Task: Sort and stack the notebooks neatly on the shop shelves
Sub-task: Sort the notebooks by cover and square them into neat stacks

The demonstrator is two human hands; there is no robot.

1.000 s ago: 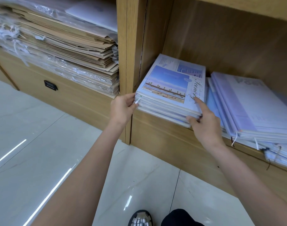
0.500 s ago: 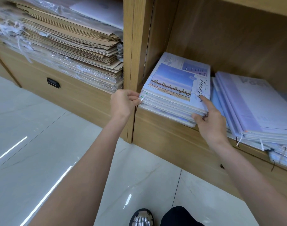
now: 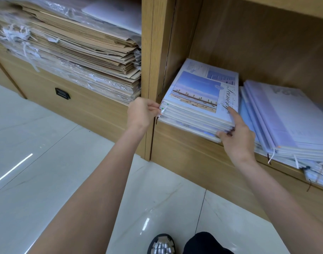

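— Where the stack sits on the shelf, what are my hands doing?

— I see the left hand, fingers curled, pinching a white ribbon at the stack's near left corner, right by the divider. The right hand grips the near right corner: forefinger straight on the top cover, thumb against the page edges.

— And the stack itself?

— Flat in the right compartment, against its left wall, its front edge overhanging the shelf lip. The top cover shows a blue sky scene.

— Beside it?

— A second pile just to the right, touching or nearly so. Brown paper bags fill the left compartment.
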